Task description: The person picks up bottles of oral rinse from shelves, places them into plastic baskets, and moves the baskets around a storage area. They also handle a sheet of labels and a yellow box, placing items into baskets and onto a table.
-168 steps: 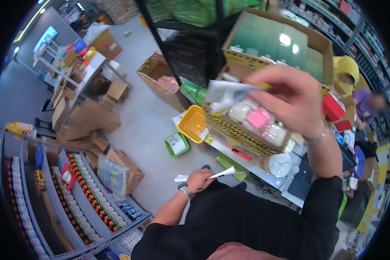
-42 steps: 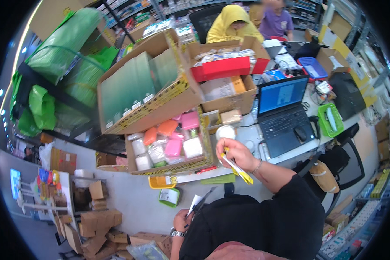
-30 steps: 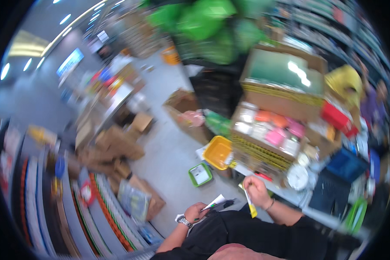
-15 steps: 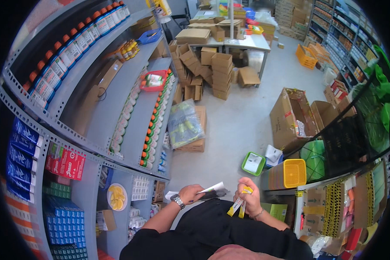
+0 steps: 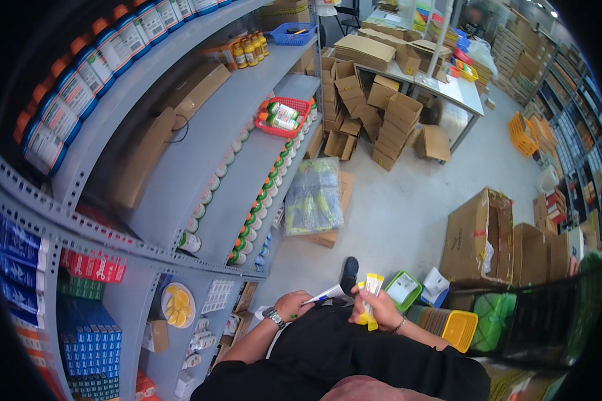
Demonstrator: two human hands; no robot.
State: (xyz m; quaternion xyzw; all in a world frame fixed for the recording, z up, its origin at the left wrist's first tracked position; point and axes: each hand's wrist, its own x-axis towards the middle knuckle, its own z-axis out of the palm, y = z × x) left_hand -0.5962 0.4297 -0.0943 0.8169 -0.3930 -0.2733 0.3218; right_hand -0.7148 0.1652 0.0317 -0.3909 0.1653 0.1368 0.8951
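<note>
From the head camera, the left hand (image 5: 293,305) pinches a folded white paper (image 5: 324,295); the right hand's (image 5: 379,309) grip is pressed around yellow sachets (image 5: 370,287), just beside it. Held loosely, a sachet could slip to the floor (image 5: 408,214).

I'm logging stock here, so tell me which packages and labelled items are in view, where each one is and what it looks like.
Yellow and white sachets: slim, in the right hand.
White paper slip: in the left hand.
Orange-capped bottles: top shelf, white and blue labels.
Red basket: middle shelf, holding bottles.
Blue boxes: stacked, lower left shelf.
Open brown carton: on the floor, right.
</note>
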